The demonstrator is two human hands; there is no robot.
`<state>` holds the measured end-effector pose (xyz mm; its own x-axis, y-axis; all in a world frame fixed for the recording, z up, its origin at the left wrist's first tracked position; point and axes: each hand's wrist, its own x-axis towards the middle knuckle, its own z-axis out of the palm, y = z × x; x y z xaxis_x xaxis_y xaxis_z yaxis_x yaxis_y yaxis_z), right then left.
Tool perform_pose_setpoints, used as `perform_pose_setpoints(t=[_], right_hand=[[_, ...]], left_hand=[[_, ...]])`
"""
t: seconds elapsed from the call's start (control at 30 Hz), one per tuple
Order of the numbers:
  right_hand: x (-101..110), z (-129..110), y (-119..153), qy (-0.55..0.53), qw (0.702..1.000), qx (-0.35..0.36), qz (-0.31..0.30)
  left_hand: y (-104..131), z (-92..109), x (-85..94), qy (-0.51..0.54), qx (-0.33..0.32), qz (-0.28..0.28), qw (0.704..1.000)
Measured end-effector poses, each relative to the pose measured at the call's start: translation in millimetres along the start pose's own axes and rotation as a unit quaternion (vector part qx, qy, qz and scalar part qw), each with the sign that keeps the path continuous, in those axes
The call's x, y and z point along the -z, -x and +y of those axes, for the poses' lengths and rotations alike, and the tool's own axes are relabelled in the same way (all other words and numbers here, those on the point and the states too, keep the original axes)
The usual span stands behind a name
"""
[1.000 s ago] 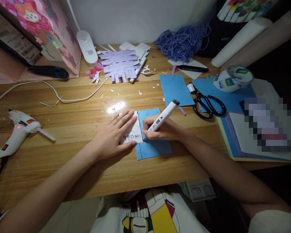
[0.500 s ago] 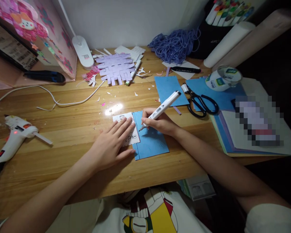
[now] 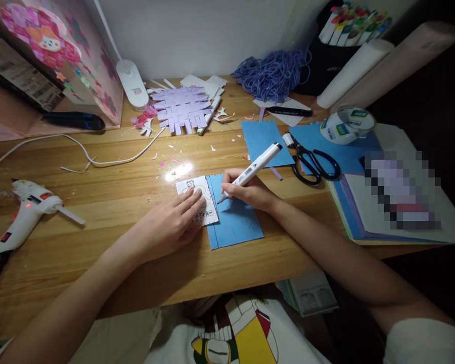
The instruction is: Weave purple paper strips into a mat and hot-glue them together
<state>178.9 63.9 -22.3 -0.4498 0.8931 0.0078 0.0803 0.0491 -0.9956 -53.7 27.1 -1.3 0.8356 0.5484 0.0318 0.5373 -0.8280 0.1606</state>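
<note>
A white marker (image 3: pixel 257 163) with a dark cap end slants up out of my right hand (image 3: pixel 246 191), pinched between thumb and fingers. Its tip is just over or on a blue sheet of paper (image 3: pixel 240 225), which carries a dark line along its left side. A small white card (image 3: pixel 210 215) with black drawings overlaps the left part of that sheet. My left hand (image 3: pixel 176 217) lies on the card with fingers stretched out, covering part of the drawings.
A hot glue gun (image 3: pixel 26 212) with a lit red light lies at the left. Black-handled scissors (image 3: pixel 314 164), a second blue sheet (image 3: pixel 267 144) and a tape roll (image 3: pixel 348 125) are on the right. Woven purple paper (image 3: pixel 182 108) and blue-purple yarn (image 3: pixel 272 76) lie at the back.
My left hand has slid a little left and down on the card, its thumb drawn in, so more of the drawing shows. My right hand and the marker have hardly moved.
</note>
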Motion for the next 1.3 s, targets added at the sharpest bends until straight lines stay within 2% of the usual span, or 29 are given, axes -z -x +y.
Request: perform_pose_setpoints(t=[0.13, 0.27, 0.33, 0.4, 0.5, 0.6, 0.67, 0.87, 1.3], right_hand=[[0, 0, 0, -0.018, 1.000, -0.001, 0.006], [0, 3, -2, -0.053, 0.998, -0.003, 0.018], [0, 4, -3, -0.065, 0.997, 0.000, 0.032], [1, 4, -3, -0.080, 0.996, 0.000, 0.048], [2, 4, -4, -0.106, 0.992, -0.015, 0.065], [2, 3, -4, -0.111, 0.991, -0.022, 0.071], [2, 2, -4, -0.111, 0.991, -0.021, 0.067], [2, 4, -4, -0.105, 0.993, -0.006, 0.054], [2, 2, -4, -0.087, 0.995, -0.003, 0.048]], left_hand=[[1, 4, 1.4, -0.047, -0.050, 0.035, 0.997], [3, 0, 3.9, -0.066, -0.023, 0.109, 0.992], [5, 0, 5.7, -0.072, -0.022, 0.128, 0.989], [6, 5, 6.7, -0.088, -0.049, 0.122, 0.987], [8, 20, 5.7, -0.118, -0.094, 0.076, 0.986], [10, 38, 3.2, -0.126, -0.110, 0.017, 0.986], [10, 47, 1.7, -0.131, -0.110, 0.000, 0.985], [13, 57, -2.5, -0.148, -0.125, 0.040, 0.980], [16, 65, -10.7, -0.157, -0.124, 0.065, 0.978]])
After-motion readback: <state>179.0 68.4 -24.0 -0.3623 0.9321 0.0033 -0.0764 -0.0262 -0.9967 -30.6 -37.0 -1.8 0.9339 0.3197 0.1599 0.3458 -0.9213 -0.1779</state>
